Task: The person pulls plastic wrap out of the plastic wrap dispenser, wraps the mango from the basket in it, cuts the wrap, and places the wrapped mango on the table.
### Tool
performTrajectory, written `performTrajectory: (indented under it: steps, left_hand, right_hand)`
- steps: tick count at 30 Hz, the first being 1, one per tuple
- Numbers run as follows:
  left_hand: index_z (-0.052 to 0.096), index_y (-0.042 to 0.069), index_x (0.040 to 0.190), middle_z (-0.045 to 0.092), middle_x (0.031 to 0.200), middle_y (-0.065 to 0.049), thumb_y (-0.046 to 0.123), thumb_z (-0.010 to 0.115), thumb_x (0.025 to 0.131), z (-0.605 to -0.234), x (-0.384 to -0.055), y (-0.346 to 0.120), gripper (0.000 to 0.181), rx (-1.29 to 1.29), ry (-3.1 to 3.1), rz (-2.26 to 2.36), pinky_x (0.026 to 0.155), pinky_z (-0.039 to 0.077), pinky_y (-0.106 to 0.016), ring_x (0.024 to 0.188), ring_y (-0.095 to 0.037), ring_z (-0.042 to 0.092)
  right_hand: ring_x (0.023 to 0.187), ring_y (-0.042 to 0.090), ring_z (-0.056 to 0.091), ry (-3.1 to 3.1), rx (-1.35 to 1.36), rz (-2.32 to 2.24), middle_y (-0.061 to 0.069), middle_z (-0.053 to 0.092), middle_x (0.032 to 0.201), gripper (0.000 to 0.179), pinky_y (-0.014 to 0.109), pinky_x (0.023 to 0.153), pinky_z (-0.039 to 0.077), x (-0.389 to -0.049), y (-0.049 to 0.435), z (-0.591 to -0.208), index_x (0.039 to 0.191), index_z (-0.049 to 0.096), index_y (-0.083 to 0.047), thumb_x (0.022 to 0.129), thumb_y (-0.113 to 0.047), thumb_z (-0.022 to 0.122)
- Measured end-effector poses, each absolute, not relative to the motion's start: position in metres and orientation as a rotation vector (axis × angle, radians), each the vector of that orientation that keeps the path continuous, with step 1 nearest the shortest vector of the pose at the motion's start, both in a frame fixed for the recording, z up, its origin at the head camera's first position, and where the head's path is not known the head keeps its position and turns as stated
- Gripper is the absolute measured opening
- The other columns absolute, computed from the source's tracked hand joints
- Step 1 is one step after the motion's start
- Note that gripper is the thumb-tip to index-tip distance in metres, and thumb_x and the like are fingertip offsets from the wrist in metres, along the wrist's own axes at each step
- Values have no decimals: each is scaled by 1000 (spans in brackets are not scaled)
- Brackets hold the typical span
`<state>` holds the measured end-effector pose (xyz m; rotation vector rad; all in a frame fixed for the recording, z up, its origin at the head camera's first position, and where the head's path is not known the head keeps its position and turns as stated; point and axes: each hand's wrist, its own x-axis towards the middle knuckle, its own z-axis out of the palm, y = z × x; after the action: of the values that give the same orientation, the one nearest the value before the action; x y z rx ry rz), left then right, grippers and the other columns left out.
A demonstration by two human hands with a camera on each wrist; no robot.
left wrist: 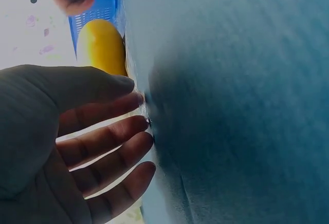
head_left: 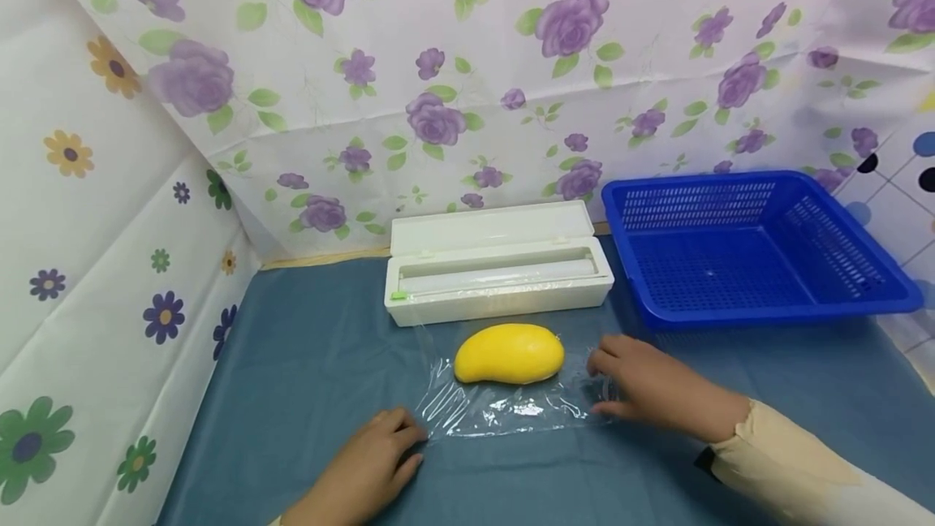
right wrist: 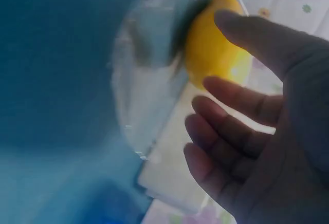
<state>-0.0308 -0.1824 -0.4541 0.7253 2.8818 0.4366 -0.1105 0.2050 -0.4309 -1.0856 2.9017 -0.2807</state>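
Observation:
A yellow mango [head_left: 509,354] lies on a sheet of clear cling film [head_left: 478,420] spread over the cloth. The film runs back to a white dispenser box [head_left: 504,303] with its lid raised and a film roll [head_left: 504,276] inside. My left hand [head_left: 365,465] is at the front left corner of the film, fingertips down near its edge, and in the left wrist view its fingers look relaxed and slightly bent. Near the film's right edge hovers my right hand [head_left: 657,388], its thumb and fingers [right wrist: 205,131] spread apart around nothing. Whether either hand touches the film is hard to tell.
Behind and to the right stands a blue plastic basket [head_left: 774,317]. A blue-green cloth [head_left: 314,347] covers the table. Flower-printed sheets [head_left: 438,63] rise at the back and on both sides.

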Motion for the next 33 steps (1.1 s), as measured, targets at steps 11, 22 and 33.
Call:
performTrajectory:
  steps: [11,22,33]
  left_hand:
    - [74,21,97,58,91,13,23,81,85,-460,-34,-182,14,729,2978,431,75,51,-31,84,-5,55]
    - [74,24,85,55,80,18,20,79,86,-465,-35,-179,7,752,3084,440,67,45,-28,76,-1,52]
    - [72,23,80,56,76,16,17,82,81,-468,-35,-180,12,805,3204,428,66,46,-28,71,-3,51]
  right_hand:
    - [80,1,48,2720,-1174,-289,-14,52,90,29,28,70,50,-97,216,-447,93,64,-26,76,-35,87]
    - [75,3,48,2829,-1353,-314,-13,50,82,27,25,64,46,-94,219,-458,78,61,-25,74,-19,87]
    - [73,2,46,2885,-1419,-344,-13,50,81,26,23,62,45,-93,220,-462,78,59,-23,77,-15,83]
